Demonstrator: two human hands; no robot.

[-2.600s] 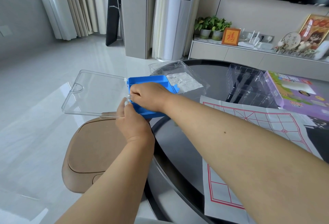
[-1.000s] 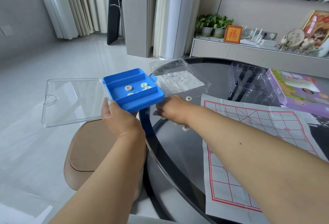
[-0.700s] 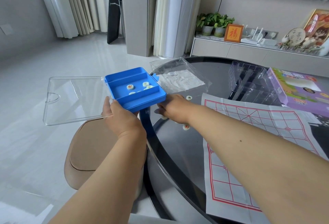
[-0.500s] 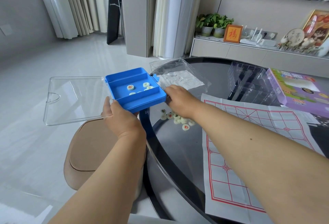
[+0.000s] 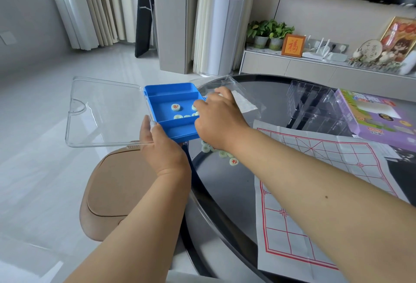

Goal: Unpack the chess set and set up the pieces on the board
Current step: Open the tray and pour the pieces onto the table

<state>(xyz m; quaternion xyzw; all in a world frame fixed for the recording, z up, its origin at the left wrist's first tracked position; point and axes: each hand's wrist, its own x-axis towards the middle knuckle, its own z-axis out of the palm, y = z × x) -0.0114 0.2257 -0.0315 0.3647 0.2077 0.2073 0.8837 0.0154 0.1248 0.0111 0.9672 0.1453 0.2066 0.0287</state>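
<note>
Head view shows the left hand (image 5: 165,150) gripping the light, rigid blue plastic tray (image 5: 173,111) by its near corner off the round black glass table (image 5: 225,188), while the right hand (image 5: 219,118) reaches in, fingers curled over small, smooth, slippery-looking pale disc pieces (image 5: 176,107), best pinched by their rims.

The left hand (image 5: 165,147) holds the blue box (image 5: 173,111) past the tabletop's (image 5: 225,192) left edge. The right hand (image 5: 219,120) reaches into it, fingers curled. More round pieces (image 5: 233,161) lie on the tabletop.

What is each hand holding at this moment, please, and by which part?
The left hand grips the blue tray by its near left corner. The right hand reaches into its middle compartment among the pieces; whether it holds one cannot be told.
</note>
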